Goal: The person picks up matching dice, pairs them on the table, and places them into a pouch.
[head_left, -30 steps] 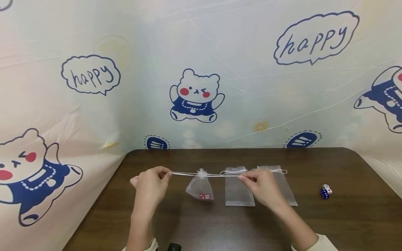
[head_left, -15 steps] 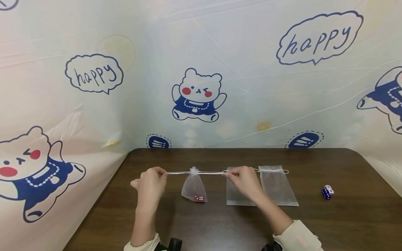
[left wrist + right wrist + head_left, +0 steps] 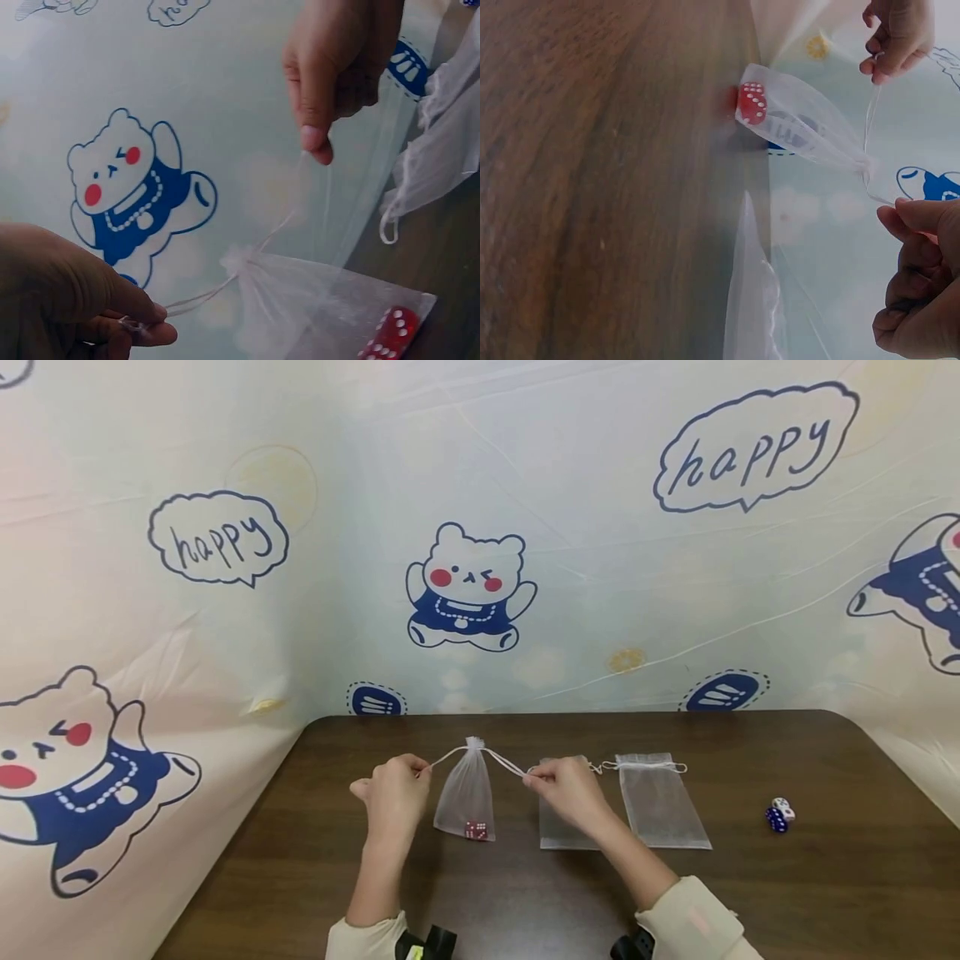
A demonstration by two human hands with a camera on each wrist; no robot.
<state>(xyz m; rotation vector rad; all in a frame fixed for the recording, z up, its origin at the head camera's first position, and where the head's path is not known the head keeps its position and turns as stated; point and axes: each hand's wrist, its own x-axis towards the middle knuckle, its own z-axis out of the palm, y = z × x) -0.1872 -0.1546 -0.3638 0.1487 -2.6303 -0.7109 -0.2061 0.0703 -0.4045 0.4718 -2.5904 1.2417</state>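
A sheer white drawstring bag (image 3: 462, 793) stands upright on the table, its neck gathered tight and red dice (image 3: 476, 831) at its bottom. My left hand (image 3: 399, 793) pinches the drawstring loop on the bag's left between thumb and fingers. On the other side, my right hand (image 3: 567, 789) pinches the opposite loop. Both strings arch down from the neck to the hands, slightly slack. In the left wrist view the red dice (image 3: 391, 334) show through the mesh; in the right wrist view the bag (image 3: 802, 120) hangs between both hands.
Two flat sheer bags lie to the right: one bag (image 3: 562, 828) partly behind my right hand, another bag (image 3: 663, 806) beside it. Farther right are blue dice (image 3: 776, 820) and white dice (image 3: 783, 808), touching. A printed cloth (image 3: 600, 527) hangs behind the wooden table (image 3: 825, 893).
My hands first pulled the strings taut and level, then came closer together. The strings have slackened, and the bag's neck now stands higher. My right hand has moved left.
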